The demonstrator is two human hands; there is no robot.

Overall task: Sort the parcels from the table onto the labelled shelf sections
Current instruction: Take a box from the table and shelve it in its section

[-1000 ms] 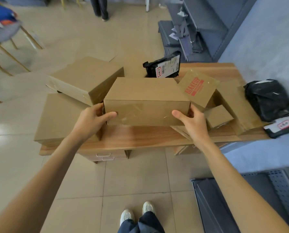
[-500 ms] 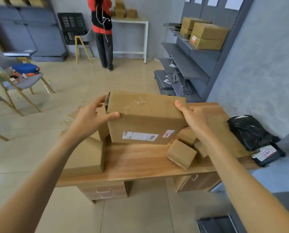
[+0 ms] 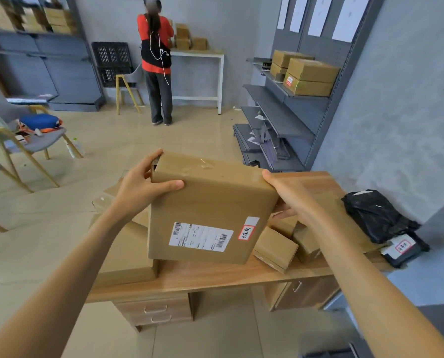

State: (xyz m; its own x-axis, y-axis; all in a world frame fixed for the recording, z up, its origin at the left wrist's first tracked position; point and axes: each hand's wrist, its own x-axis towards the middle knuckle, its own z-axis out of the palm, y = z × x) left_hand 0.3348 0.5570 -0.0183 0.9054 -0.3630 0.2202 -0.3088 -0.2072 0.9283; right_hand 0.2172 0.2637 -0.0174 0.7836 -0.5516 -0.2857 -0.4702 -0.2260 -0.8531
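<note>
Cardboard, stiff and square-edged: the box point(image 3: 210, 208) is held up above the worktop's point(image 3: 215, 276) front edge, tilted so its labelled face looks at the camera. The left hand point(image 3: 143, 184) grips its upper left corner, thumb across the front and fingers round the side; the right hand point(image 3: 290, 195) clasps the upper right corner, its fingers out of sight behind. The panels show no sag, so it should carry well by two opposite edges as now. Tape across the top looks glossy and may be slick under a thumb, so bare card is the better hold. Its weight cannot be read, though two hands at the top corners suggest it is not heavy.

The white shipping label point(image 3: 200, 236) is too small to read, and the red-bordered sticker point(image 3: 246, 232) beside it is only partly legible. The box hides the worktop's middle. The paper sheets point(image 3: 319, 15) above the shelves point(image 3: 288, 120) are cut off at the top, their markings unreadable. Small boxes point(image 3: 275, 249) crowd the right side.
</note>
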